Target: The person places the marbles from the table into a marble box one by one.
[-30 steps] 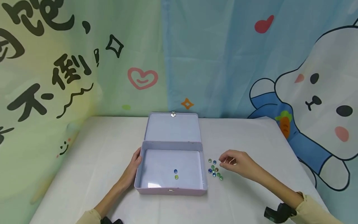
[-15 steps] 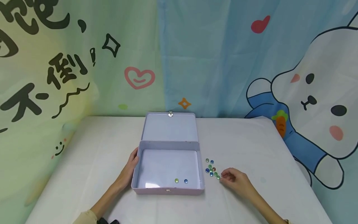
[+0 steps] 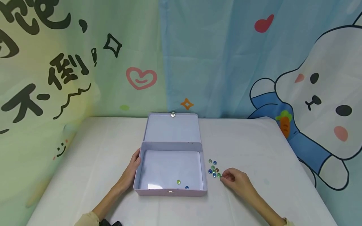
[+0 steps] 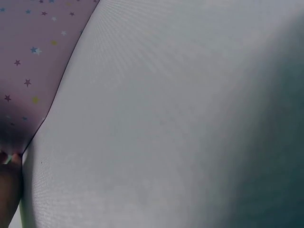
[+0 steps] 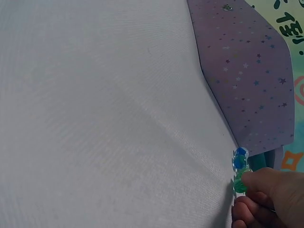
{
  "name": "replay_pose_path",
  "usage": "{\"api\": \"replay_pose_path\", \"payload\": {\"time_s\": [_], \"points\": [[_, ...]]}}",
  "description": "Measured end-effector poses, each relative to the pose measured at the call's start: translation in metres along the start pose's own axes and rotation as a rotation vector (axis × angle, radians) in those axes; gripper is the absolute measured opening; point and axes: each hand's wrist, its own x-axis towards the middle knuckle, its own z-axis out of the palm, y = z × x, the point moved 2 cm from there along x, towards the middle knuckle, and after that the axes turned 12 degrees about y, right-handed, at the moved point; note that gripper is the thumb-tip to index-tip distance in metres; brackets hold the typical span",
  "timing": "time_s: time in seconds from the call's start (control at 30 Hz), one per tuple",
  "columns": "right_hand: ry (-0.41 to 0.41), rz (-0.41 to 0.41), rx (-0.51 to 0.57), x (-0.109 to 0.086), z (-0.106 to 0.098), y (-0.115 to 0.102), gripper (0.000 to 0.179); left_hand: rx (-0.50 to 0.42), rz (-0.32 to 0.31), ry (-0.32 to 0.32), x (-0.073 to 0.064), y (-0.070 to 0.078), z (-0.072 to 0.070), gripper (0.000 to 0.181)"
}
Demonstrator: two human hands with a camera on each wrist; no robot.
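A pale purple box [image 3: 169,192] stands with its lid [image 3: 171,128] raised at the back. Inside lie a yellow-green marble [image 3: 178,182] and a blue marble [image 3: 187,187], near the front wall. My left hand [image 3: 130,171] rests against the outside of the box's left wall; in the left wrist view its fingertips touch the star-printed side [image 4: 33,71]. To the right of the box, my right hand [image 3: 237,182] pinches a green marble [image 5: 240,185] at the near edge of a small cluster of blue, green and brown marbles [image 3: 214,171]. The thumb partly covers that marble.
The box stands on a white-covered table [image 3: 249,144]. A printed cloth backdrop [image 3: 215,56] with a white rabbit figure hangs right behind the table's far edge.
My right hand has moved down toward the near end of the cluster and now pinches a green marble there. Inside the box, the blue marble has rolled toward the front wall. The left hand stays.
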Motion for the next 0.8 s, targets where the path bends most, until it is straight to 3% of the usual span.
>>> {"api": "replay_pose_path", "payload": {"time_s": [0.8], "points": [[0.014,-0.083,-0.045,-0.0042,0.0038,-0.0078,0.019,0.004,0.009,0.000,0.0003,0.0003,0.0000,0.053]]}}
